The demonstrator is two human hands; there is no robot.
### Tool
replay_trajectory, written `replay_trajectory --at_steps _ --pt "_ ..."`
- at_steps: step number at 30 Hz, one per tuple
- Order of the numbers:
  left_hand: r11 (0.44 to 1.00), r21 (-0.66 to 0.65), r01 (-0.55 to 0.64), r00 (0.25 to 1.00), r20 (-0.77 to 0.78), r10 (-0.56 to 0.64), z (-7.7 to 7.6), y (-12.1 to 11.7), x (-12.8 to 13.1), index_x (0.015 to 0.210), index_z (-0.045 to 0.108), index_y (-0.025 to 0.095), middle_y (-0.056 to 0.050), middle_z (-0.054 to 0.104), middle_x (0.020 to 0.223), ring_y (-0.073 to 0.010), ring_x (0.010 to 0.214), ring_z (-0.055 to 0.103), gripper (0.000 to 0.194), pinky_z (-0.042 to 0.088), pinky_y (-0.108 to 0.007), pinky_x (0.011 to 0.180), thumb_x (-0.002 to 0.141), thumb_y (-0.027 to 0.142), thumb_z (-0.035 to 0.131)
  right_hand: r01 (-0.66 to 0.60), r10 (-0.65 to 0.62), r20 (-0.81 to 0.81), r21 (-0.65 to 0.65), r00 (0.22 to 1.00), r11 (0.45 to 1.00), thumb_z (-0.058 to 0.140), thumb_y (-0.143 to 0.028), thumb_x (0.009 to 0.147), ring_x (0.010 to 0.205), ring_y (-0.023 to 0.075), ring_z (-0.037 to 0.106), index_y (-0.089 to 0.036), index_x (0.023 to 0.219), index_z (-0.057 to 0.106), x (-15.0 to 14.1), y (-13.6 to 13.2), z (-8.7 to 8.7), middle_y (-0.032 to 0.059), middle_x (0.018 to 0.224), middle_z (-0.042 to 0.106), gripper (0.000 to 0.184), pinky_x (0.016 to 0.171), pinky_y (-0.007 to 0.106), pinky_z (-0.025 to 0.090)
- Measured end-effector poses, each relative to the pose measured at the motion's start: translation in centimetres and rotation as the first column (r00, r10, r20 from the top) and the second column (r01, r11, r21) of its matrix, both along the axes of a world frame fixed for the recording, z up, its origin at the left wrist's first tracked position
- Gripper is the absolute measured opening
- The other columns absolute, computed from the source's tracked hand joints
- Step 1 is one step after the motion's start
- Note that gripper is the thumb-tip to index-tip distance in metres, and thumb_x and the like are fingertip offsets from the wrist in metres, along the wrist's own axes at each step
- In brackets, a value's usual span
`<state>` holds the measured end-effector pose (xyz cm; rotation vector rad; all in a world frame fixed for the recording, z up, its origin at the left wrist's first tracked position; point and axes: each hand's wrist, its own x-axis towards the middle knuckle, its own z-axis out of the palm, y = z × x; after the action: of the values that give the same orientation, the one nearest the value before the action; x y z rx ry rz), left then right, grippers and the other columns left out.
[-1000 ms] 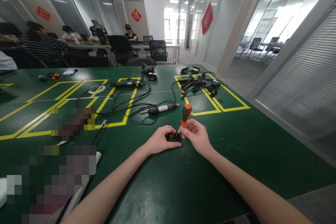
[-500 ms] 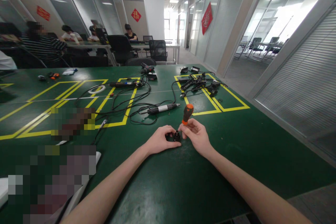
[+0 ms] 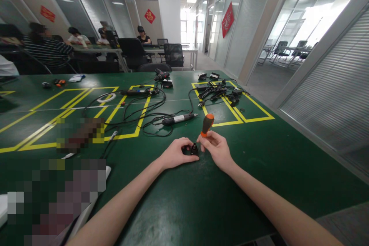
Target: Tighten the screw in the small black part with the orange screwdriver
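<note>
My left hand (image 3: 180, 153) rests on the green table, its thumb and fingers curled round a small dark part (image 3: 194, 149) that stands on the surface. What kind of part it is I cannot make out. Just to its right, my right hand (image 3: 216, 148) is closed round the lower end of a screwdriver (image 3: 208, 123) with an orange and black handle. The handle points up and leans slightly right. Its shaft and tip are hidden or too small to see beside the dark part.
A black and silver corded tool (image 3: 178, 119) lies beyond my hands. Tangled black cables and dark parts (image 3: 215, 91) sit in yellow-taped boxes at the right. A dark drill (image 3: 161, 75) is at the far edge. Blurred-out items (image 3: 82, 136) lie left. People sit at another table behind.
The screwdriver handle has tilted very slightly to the right with my right hand. My left hand and the dark part are in the same place.
</note>
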<state>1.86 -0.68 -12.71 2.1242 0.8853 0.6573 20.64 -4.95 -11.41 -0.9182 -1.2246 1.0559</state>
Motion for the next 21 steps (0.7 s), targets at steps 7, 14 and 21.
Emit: replay_trajectory --at_steps 7,14,21 --pt "1.0 0.005 -0.007 1.0 0.003 0.007 0.02 -0.03 0.0 0.084 0.071 0.017 0.0 0.062 0.083 -0.0158 0.078 0.058 0.029 0.045 -0.027 0.071 0.075 0.041 0.085 -0.071 0.071 -0.021 0.001 0.997 0.998 0.072 -0.054 0.088 0.053 0.0119 0.056 -0.019 0.09 0.069 0.0 -0.11 0.29 0.0021 0.076 0.07 0.035 0.054 0.028 0.048" --pt "1.0 0.005 -0.007 1.0 0.004 0.007 0.07 -0.06 0.04 0.084 0.07 0.017 0.0 0.062 0.083 -0.0156 0.078 0.057 0.029 0.044 -0.027 0.072 0.075 0.039 0.085 -0.062 0.062 -0.014 0.001 0.998 0.998 0.078 -0.049 0.085 0.055 0.0116 0.056 -0.02 0.082 0.064 -0.07 -0.13 0.17 0.0019 0.075 0.071 0.032 0.057 0.027 0.049" --pt "1.0 0.002 -0.007 1.0 -0.001 0.007 0.06 -0.05 0.05 0.086 0.071 0.017 0.0 0.062 0.083 -0.0152 0.077 0.057 0.029 0.044 -0.027 0.071 0.074 0.039 0.085 -0.102 0.101 -0.041 -0.011 0.994 0.995 0.076 -0.052 0.085 0.053 0.0118 0.056 -0.02 0.086 0.064 -0.01 -0.12 0.21 0.0021 0.074 0.071 0.035 0.056 0.027 0.049"
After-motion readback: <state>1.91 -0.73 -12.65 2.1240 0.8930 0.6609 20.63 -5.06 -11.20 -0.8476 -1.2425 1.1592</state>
